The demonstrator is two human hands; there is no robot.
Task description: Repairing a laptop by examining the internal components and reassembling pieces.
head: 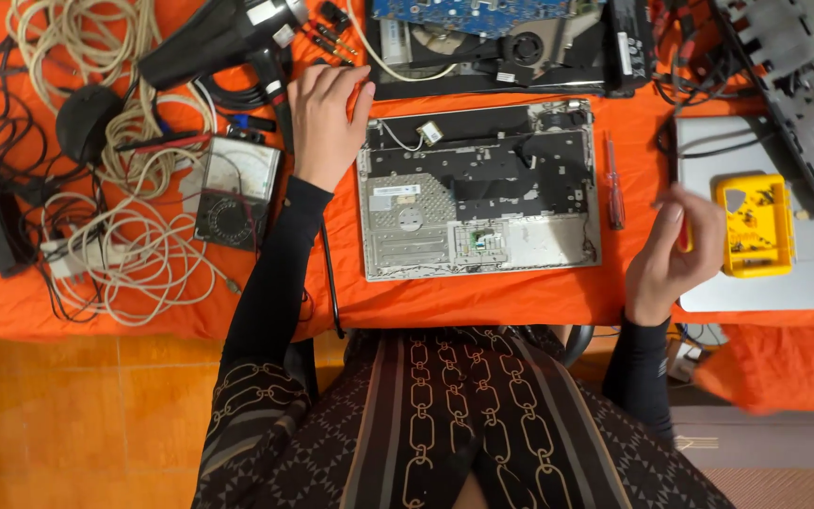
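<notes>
An opened silver laptop chassis lies upside down in the middle of the orange table, its inner plates and a white wire showing. My left hand rests palm down on the cloth at the chassis's upper left corner, fingers stretched toward a black laptop base with a blue circuit board. My right hand hovers blurred at the right of the chassis, fingers curled. A thin orange sliver shows by its fingers; what it is I cannot tell. A red screwdriver lies between the chassis and that hand.
A yellow parts box sits on a closed silver laptop at the right. An analogue multimeter, a black heat gun and tangled white cables crowd the left. A dark stripped frame fills the top right.
</notes>
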